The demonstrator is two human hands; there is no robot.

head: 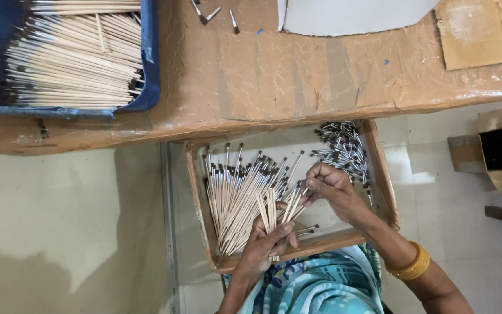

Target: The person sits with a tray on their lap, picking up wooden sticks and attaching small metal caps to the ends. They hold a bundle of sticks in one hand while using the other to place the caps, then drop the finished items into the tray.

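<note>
A blue bin (149, 70) of sticks sat at the worktop's (297, 81) left corner. Below its front edge, the tray (196, 192) held loose brushes (233, 192). The left hand (265, 247) was closed around a small bunch (274, 210), best kept fanned. The right hand (327, 187) pinched one brush, near the metal caps (341, 148). Tray walls left little room.
</note>
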